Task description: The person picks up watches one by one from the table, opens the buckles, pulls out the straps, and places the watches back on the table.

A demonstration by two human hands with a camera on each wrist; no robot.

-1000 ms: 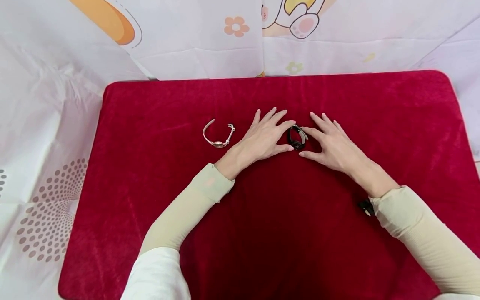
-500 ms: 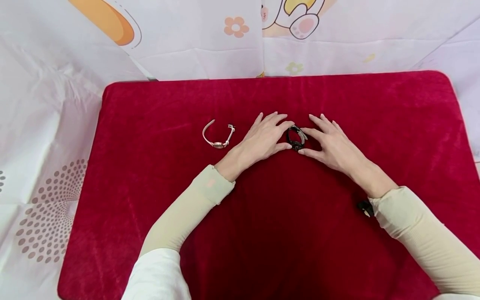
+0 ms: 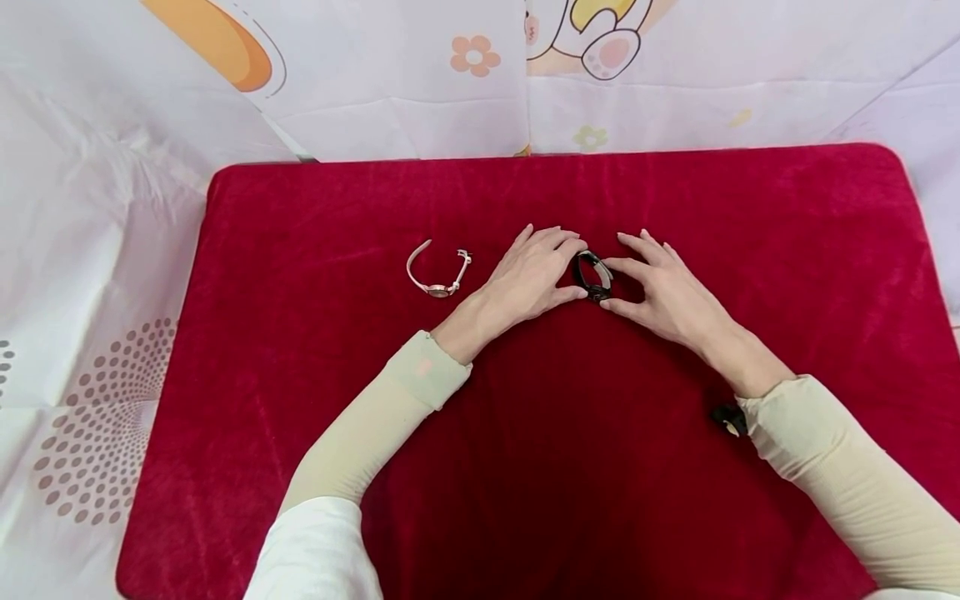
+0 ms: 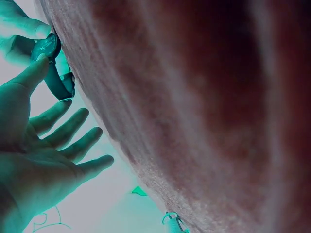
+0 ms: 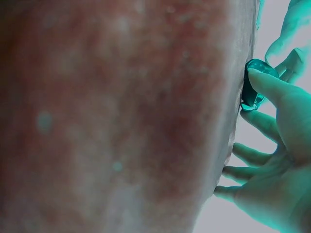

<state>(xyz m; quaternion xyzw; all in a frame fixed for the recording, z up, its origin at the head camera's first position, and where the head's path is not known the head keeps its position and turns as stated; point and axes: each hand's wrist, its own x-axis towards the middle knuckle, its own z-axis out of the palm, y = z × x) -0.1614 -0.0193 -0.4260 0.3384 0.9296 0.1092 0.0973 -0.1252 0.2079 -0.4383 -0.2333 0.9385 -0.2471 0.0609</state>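
A black wristwatch (image 3: 597,292) stands on its side on the red cloth, its strap forming a loop. From the left, my left hand (image 3: 529,273) holds it with thumb on the watch case and index fingertip at the far end of the strap. My right hand (image 3: 672,298) holds the opposite side between thumb and index finger. The other fingers of both hands are spread away from it. In the left wrist view the dark watch (image 4: 59,85) shows between thumb and index fingertip; in the right wrist view the right thumb lies over the watch (image 5: 249,92).
A pink wristwatch (image 3: 438,291) with an open, curved strap lies left of the left hand. Red velvet cloth (image 3: 525,467) covers the table. A small black object (image 3: 729,420) sits at the right sleeve cuff. A printed white curtain (image 3: 360,75) hangs behind the table.
The left hand's outer fingers have drawn in slightly. The right thumb has come up against the black watch. The pink watch stays in place.
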